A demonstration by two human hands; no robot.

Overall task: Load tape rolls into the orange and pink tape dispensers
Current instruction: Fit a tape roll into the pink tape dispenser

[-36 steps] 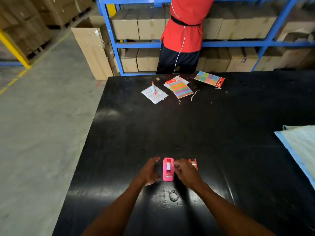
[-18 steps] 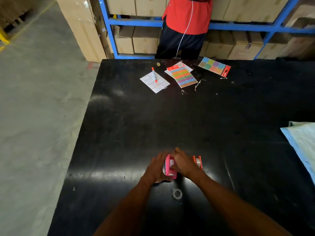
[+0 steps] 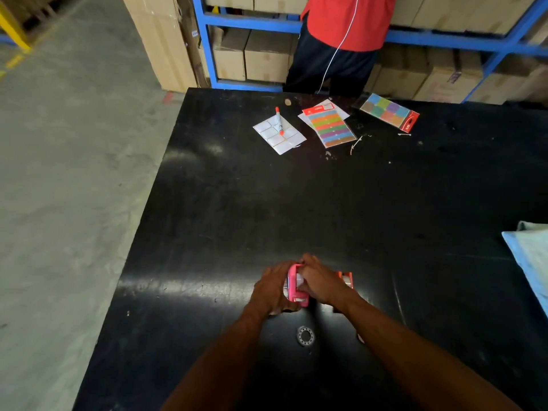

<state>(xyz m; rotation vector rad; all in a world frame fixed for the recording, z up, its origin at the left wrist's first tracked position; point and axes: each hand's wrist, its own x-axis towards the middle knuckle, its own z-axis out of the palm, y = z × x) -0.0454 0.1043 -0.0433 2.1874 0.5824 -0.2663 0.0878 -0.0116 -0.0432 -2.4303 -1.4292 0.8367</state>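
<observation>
Nearest, a loose tape roll [image 3: 305, 335] lies on the counter [image 3: 237, 232], unloaded. Beyond it, left hand [image 3: 271, 289] and right hand [image 3: 321, 281] clamp their grip on the pink dispenser [image 3: 294, 287]; squeeze unevenly and it may tip. The orange dispenser [image 3: 345, 278] sits just beside the right hand, easily knocked.

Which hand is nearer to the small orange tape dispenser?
Right. The right hand lies directly beside the small orange tape dispenser, partly covering it; the left hand is farther, beyond the pink dispenser.
</observation>
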